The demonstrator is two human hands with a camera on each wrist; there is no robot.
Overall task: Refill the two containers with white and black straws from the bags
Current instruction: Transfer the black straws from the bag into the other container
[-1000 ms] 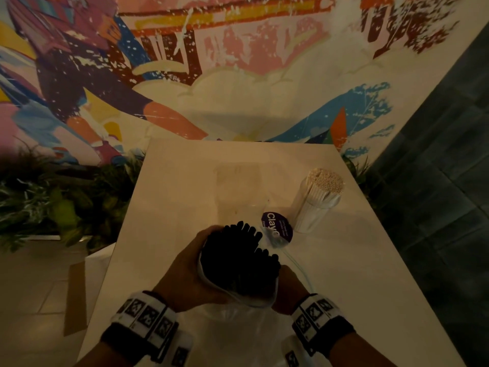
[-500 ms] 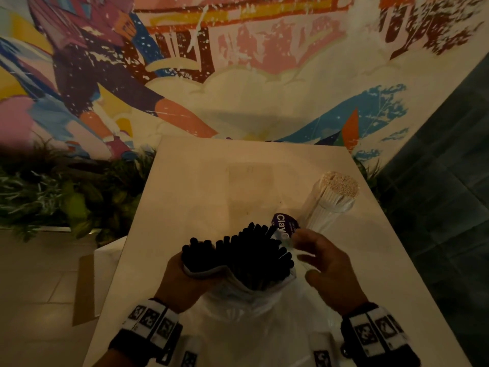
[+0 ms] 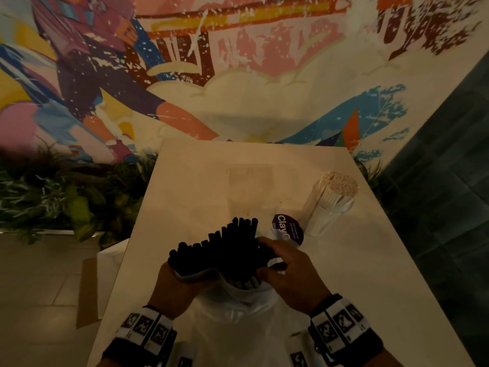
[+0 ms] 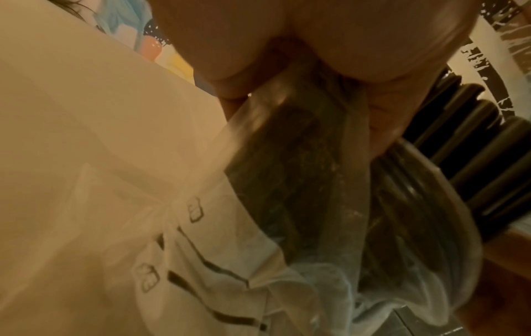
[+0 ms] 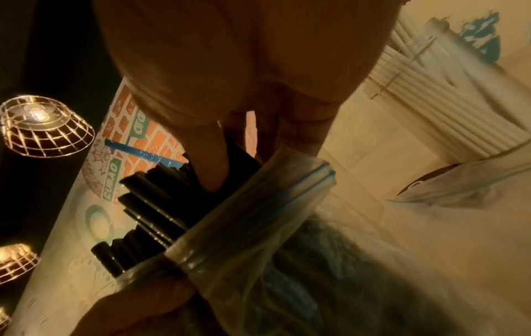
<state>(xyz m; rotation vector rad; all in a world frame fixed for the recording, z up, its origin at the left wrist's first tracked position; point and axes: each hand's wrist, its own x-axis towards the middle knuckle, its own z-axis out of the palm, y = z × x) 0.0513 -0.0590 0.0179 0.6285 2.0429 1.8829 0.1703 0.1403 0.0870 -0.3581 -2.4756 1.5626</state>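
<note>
Comparing w/ the head view half a sec ago: our right hand [image 3: 287,271], then hovering open just beside the bundle, now has fingers curled into the black straws [image 3: 225,250] at the mouth of the clear zip bag [image 3: 238,295]; right wrist view shows a finger pushed in among the straw ends. Left hand [image 3: 176,287] grips the bag's left side around the straws, same as before. Bag sits on the table [image 3: 201,181], near edge, straws fanned up out of it. Judgement: black batch is being gathered for pull-out, not yet extracted. White straws [image 3: 336,197] stand packed upright in the far-right container [image 3: 321,221], so that half looks done; we can't make out a 2nd container. Writing: round purple label [image 3: 287,227] reads "Clay…", rest cut off; smaller print illegible. Bag's printed marks unreadable in left wrist view.
</note>
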